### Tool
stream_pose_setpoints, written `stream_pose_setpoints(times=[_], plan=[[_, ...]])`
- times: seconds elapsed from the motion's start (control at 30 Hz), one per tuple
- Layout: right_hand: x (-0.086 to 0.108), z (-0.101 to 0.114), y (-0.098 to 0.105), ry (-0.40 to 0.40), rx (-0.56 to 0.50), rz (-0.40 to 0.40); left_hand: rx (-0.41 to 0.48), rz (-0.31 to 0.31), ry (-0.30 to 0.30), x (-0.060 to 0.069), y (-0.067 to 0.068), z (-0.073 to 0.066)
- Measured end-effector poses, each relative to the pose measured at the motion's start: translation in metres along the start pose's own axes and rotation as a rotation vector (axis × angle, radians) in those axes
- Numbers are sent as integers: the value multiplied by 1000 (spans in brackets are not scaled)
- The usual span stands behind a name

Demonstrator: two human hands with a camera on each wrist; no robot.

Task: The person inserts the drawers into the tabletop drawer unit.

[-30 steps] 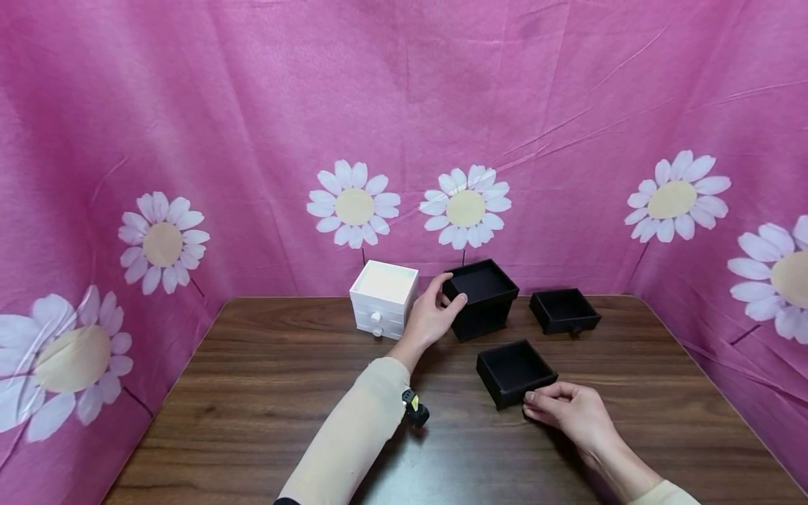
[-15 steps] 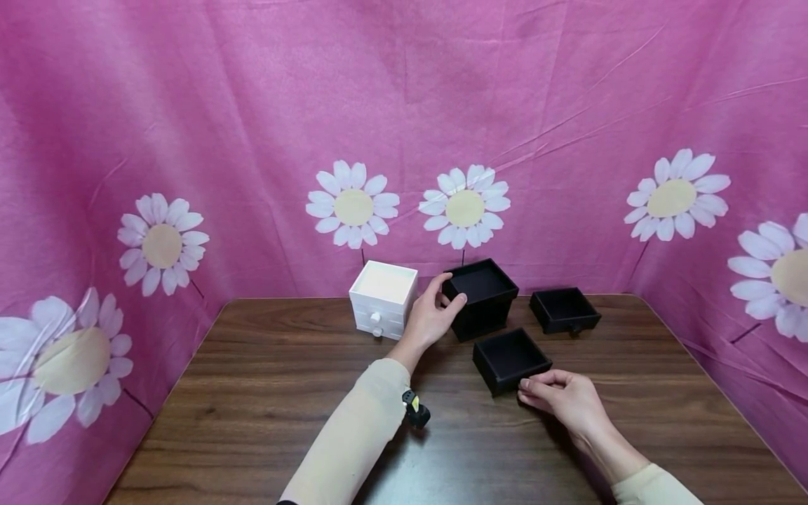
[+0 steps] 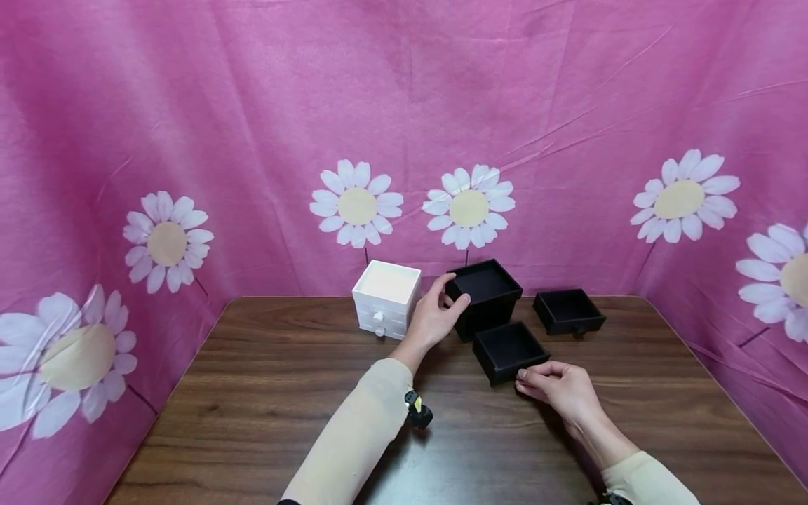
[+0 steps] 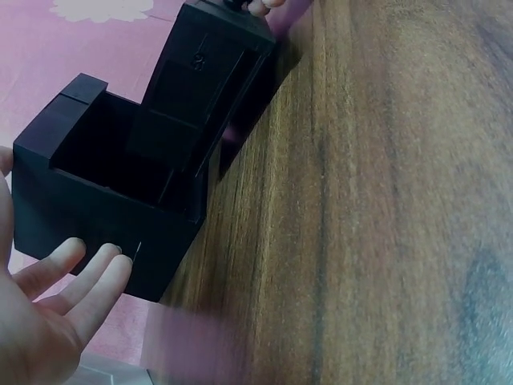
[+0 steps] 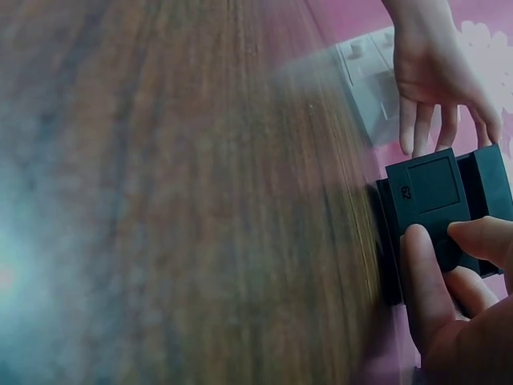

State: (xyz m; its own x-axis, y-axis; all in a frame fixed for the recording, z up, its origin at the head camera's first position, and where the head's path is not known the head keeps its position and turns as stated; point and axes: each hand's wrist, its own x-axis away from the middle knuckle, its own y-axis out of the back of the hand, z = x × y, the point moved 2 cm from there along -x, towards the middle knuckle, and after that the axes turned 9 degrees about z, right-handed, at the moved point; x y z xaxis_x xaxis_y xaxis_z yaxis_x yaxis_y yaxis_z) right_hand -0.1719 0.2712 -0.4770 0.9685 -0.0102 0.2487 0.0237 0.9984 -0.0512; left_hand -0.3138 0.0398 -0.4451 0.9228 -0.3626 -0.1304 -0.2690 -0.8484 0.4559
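In the head view my left hand point(image 3: 432, 315) grips the left side of a black cabinet point(image 3: 489, 308), thumb on its front top edge; the left wrist view shows fingertips against the side wall of the cabinet point(image 4: 96, 216), whose front is hollow. My right hand point(image 3: 564, 393) pinches the front of a black drawer point(image 3: 511, 351), just before the cabinet. In the left wrist view the drawer point(image 4: 200, 88) is tilted, its far end at the opening. The right wrist view has the thumb and fingers of my right hand point(image 5: 473, 305) at the knob on the drawer front point(image 5: 429, 192).
A second black drawer point(image 3: 568, 311) sits on the wooden table point(image 3: 284, 421), right of the cabinet. A white cabinet point(image 3: 386, 301) with two knobs stands left, close beside my left hand. Behind the table hangs a pink flowered cloth point(image 3: 404, 105).
My right hand has moved the held drawer back and slightly left, up to the front of the black cabinet. The left hand keeps its hold on the cabinet.
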Motion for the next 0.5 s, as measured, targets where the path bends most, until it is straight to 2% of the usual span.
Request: stream_pose_setpoints(times=[0.5], plan=[[-9,4,-8,20,-18,-2,-14,-7,10,-1,-2,1]])
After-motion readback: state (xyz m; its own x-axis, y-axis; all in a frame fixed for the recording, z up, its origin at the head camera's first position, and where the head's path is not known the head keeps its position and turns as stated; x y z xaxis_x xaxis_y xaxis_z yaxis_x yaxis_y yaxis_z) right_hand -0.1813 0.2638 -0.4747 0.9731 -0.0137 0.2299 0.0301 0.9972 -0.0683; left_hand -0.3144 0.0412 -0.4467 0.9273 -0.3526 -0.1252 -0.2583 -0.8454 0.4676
